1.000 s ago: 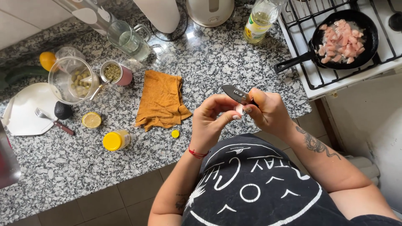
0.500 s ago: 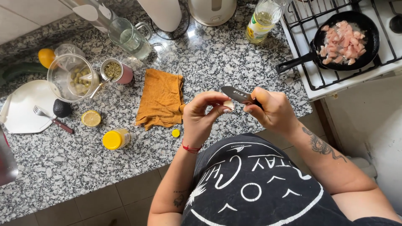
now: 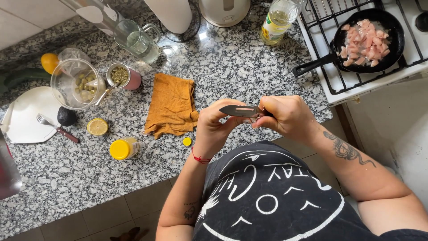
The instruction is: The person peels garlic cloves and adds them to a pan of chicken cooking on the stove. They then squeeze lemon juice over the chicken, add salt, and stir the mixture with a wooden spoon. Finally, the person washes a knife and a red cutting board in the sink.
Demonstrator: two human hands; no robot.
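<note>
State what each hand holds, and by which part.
Right hand grips a knife by its handle; left hand pinches along the blade. Anything small between the fingers cannot be told.

Black printed shirt, red wrist cord, forearm tattoo.

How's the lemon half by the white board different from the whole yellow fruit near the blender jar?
The lemon half is cut, its pale flesh facing up; the whole fruit is uncut and deeper orange-yellow. The half lies in the open on the granite counter; the whole fruit is tucked behind the blender jar. Both are citrus-like, far from either hand.
</note>
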